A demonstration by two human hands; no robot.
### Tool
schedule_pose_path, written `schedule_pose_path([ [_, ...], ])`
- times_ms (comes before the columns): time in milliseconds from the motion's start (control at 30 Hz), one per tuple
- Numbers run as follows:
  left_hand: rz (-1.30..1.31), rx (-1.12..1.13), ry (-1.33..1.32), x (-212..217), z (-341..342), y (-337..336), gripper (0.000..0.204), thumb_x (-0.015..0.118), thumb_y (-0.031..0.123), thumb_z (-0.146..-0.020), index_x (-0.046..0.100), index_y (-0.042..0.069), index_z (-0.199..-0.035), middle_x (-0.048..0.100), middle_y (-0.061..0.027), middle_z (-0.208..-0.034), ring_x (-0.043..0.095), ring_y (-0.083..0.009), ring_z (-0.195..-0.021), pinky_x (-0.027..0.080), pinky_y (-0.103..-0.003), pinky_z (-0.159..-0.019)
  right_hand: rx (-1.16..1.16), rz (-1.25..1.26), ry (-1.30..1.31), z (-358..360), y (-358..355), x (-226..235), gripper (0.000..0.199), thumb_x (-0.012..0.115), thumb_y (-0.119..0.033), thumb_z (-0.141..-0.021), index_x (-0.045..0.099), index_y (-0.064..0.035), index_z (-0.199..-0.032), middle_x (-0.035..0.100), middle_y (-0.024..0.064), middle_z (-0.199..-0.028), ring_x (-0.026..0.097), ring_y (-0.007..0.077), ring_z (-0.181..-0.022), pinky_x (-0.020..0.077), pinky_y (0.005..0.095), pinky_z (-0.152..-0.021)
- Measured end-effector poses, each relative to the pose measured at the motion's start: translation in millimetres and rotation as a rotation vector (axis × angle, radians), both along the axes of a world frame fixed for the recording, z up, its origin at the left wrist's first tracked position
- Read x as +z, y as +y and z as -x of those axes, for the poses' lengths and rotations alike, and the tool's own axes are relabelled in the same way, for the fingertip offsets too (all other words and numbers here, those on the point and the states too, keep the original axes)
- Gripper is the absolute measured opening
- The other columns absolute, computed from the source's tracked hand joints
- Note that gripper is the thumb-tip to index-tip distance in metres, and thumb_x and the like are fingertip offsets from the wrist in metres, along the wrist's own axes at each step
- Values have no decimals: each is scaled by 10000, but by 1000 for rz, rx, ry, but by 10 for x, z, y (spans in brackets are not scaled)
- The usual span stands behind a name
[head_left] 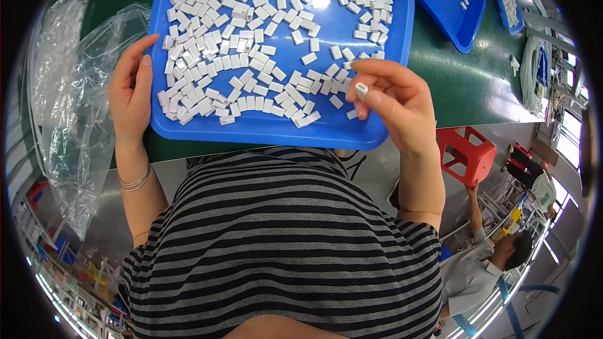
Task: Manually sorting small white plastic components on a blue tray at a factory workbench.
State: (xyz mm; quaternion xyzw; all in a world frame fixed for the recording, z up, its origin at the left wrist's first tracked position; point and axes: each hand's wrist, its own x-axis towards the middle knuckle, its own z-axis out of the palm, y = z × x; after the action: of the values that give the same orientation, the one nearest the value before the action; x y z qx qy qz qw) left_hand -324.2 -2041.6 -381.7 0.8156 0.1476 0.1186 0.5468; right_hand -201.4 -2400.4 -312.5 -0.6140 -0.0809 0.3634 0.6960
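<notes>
A small white plastic piece (361, 90) sits in my right hand (397, 97), pinched at the thumb, over the right front part of a blue tray (276, 132). The index finger curves above it, and the other fingers are partly hidden. Many similar white rectangular pieces (217, 44) lie scattered in the tray, thickest on its left side and along the front. Against the tray's left rim is my left hand (132, 91), its index finger and thumb apart, with the fingertips at the rim and no piece visible in it.
Clear plastic bags (88, 107) lie left of the tray on the green table (440, 88). A second blue tray (468, 34) with white pieces stands at the far right. Beyond the table's right front edge are a red stool (468, 154) and a person in grey (477, 276) touching it.
</notes>
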Motion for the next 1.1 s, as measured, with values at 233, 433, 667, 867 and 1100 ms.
schedule_pose_path([
  [233, -27, -5, -9, -14, -7, 1, 296, 471, 43, -994, 585, -16, -1261, 639, -65, -1155, 558, -66, -935, 438, -202, -820, -55, 83, 56, -259, -40, -12, 209, 575, -98, -935, 643, 36, -1081, 654, 99, -909, 571, 127, -733, 465, 243, -664],
  [433, -18, 4, -7, -32, 25, 20, 296, 467, 34, -993, 578, -34, -1259, 627, -83, -1174, 566, -93, -985, 433, -217, -877, -403, 284, -608, -1407, -317, -191, 246, 639, -170, -940, 666, 11, -1105, 650, 44, -915, 563, 94, -775, 447, 199, -713],
  [667, -58, 37, 4, -31, 75, 29, 301, 453, 15, -991, 571, -51, -1259, 623, -109, -1197, 575, -114, -1031, 434, -229, -899, -142, 636, -1149, -1387, -159, -59, 226, 653, -106, -903, 687, -84, -1126, 684, 50, -1085, 649, 159, -981, 513, 285, -798],
  [867, -35, 30, 59, -30, 64, 40, 303, 445, 0, -985, 576, -53, -1253, 627, -127, -1205, 593, -126, -1021, 452, -241, -885, 214, 902, -1598, -845, 207, -296, 336, 645, -19, -775, 658, -75, -1105, 609, 95, -1180, 619, 279, -962, 528, 358, -800],
  [1100, -91, 49, 34, -3, 71, 7, 300, 444, -3, -984, 578, -55, -1247, 636, -128, -1170, 599, -129, -1000, 458, -244, -873, 253, 689, -1417, -610, 191, 17, 357, 639, 62, -712, 698, -69, -1039, 648, 116, -1109, 648, 254, -901, 539, 336, -749],
])
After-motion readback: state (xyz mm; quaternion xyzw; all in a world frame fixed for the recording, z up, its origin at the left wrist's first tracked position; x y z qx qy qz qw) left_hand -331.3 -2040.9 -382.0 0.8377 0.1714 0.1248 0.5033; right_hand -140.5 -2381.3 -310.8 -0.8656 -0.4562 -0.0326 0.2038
